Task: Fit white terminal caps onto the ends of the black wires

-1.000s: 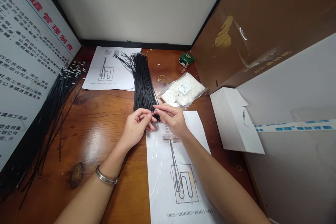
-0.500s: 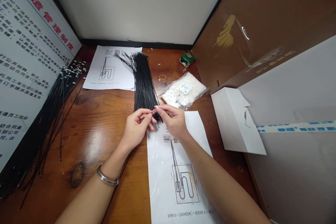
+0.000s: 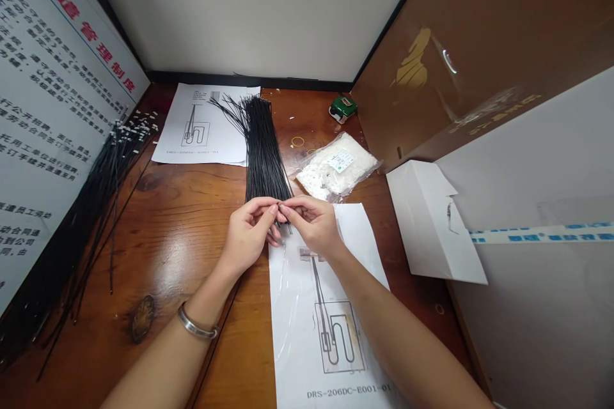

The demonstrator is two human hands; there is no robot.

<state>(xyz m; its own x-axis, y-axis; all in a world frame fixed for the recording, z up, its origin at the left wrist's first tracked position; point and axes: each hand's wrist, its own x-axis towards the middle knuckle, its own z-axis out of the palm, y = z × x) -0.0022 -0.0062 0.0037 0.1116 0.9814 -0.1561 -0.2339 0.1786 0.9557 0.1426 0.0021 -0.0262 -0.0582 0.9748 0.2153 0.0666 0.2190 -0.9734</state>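
My left hand is closed in a pinch, with a thin black wire trailing from it beneath the wrist toward the lower edge. Fingertips of my right hand meet those of the left, pinched on something too small to make out. Behind both hands lies a thick bundle of black wires, its near ends partly covered by my fingers. A clear bag of small white pieces rests just beyond my right hand. Below the hands is a printed drawing sheet, partly under my right forearm.
On the left, more black wires with white ends lean against a printed board. A second drawing sheet lies at the back. A green tape measure sits near the brown panel; a folded white card box stands right.
My right hand has come slightly closer to the left, and the fingertips now meet. The left hand has hardly moved.
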